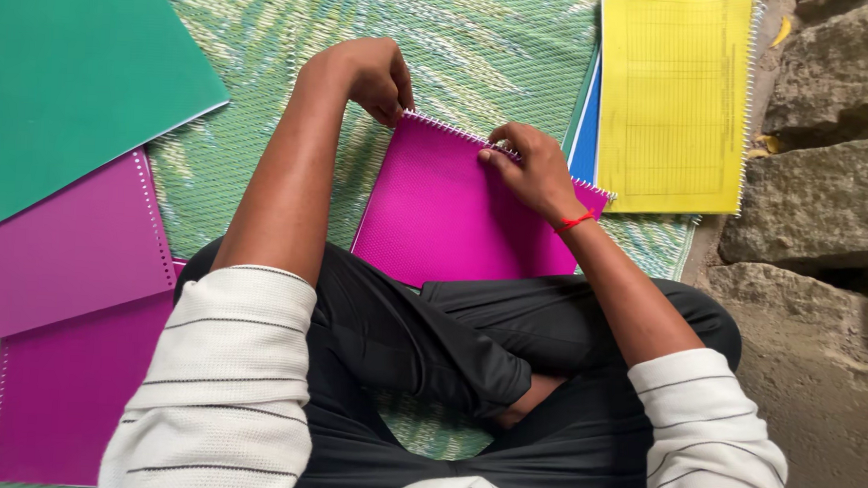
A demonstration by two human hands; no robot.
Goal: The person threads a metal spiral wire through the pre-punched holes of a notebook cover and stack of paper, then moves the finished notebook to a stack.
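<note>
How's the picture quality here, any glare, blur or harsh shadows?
Head view: soft, even daylight with no glare; sharp focus on the magenta spiral notebook, left hand and right hand; only faint shadow under the arms; deeper shade in the stone wall gaps.

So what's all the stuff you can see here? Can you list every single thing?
Magenta notebook: one, bright pink with a white spiral edge, on the mat at the person's knees.
Purple covers: two, at the left, one overlapping the other.
Green cover: one, top left.
Yellow sheet: one, spiral-edged, top right, lying on a blue cover.
Mat: one, green woven, under everything.
Stones: several, grey-brown, right edge.
Red thread: one, round the right wrist.
Left hand: pinching the notebook's spiral at its left corner.
Right hand: fingers on the spiral farther right.
</note>
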